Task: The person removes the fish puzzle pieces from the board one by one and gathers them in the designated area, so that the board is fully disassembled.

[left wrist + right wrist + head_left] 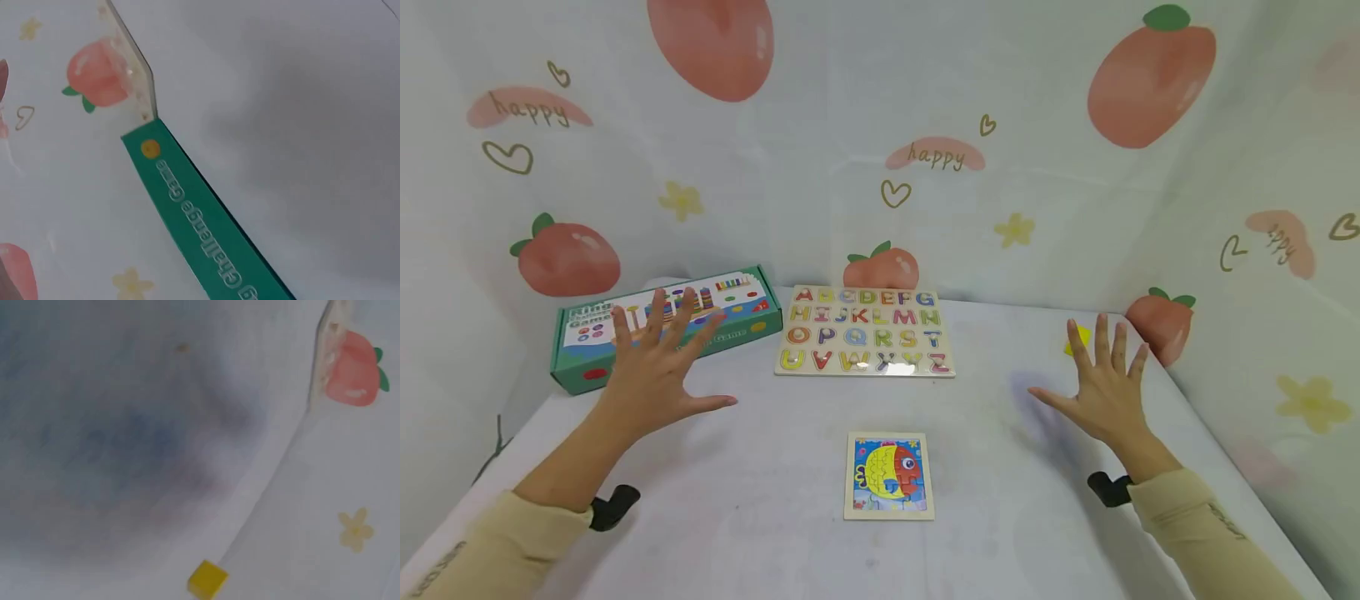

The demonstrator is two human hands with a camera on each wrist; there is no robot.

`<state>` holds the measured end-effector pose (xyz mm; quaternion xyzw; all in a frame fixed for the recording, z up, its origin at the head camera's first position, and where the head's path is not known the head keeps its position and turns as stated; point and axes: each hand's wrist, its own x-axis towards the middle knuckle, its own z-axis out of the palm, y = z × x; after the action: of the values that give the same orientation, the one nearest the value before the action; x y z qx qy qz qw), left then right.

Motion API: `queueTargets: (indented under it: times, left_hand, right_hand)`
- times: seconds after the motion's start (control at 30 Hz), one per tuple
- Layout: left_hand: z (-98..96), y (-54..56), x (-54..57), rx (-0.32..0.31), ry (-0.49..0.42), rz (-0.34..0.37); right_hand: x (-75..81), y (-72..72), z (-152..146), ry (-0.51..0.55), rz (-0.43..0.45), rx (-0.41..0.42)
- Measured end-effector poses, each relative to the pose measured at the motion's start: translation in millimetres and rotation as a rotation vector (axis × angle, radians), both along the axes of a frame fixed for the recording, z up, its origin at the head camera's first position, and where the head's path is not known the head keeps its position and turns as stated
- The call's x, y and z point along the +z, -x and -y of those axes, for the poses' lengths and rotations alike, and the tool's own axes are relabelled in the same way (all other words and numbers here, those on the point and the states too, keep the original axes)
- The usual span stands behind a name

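My left hand (651,379) is held up with fingers spread, overlapping the green game box (662,333) in the head view. On the right, my other hand (1108,396) is raised the same way, fingers apart, and partly covers a small yellow block (1078,340). Neither hand holds anything. Between them lies a square jigsaw puzzle (889,477) with a yellow and red fish in a pale wooden frame. Behind it is a wooden alphabet board (865,331) with colourful letters. The right wrist view shows the yellow block (207,579) near the table's far edge.
A white cloth covers the table (775,525). A white curtain (820,125) printed with peaches, flowers and hearts hangs behind and along the sides. The green box and alphabet board stand along the back edge. A dark cord (496,450) shows at the left edge.
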<state>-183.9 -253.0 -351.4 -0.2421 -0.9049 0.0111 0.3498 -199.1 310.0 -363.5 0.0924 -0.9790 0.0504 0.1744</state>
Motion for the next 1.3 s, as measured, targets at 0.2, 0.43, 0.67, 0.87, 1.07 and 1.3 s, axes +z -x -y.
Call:
queueTargets:
  times: [0.2,0.43,0.67,0.87,1.07,1.3]
  left_hand:
    - [-18.4,2.7,0.5,-0.012,-0.016,0.057]
    - [-44.2,8.8,3.0,-0.036,-0.048,0.142]
    - [-66.0,4.2,3.8,-0.041,-0.108,0.258]
    - [-89.6,-7.8,3.4,-0.042,-0.189,0.411]
    - [-114.2,-20.6,-6.0,-0.097,-0.351,0.597]
    - [-139.7,-33.0,-25.0,-0.087,-0.556,0.934]
  right_hand:
    - [6.2,3.6,15,0.103,0.005,0.001]
    - [16.7,0.5,36,0.346,0.063,0.037]
    - [35.7,-6.1,63,0.723,0.390,0.081]
    - [38.5,-6.8,89,0.855,0.560,0.093]
    - [27.7,-6.4,111,0.976,0.605,0.265]
    - [19.3,-5.2,136,1.027,0.740,0.424]
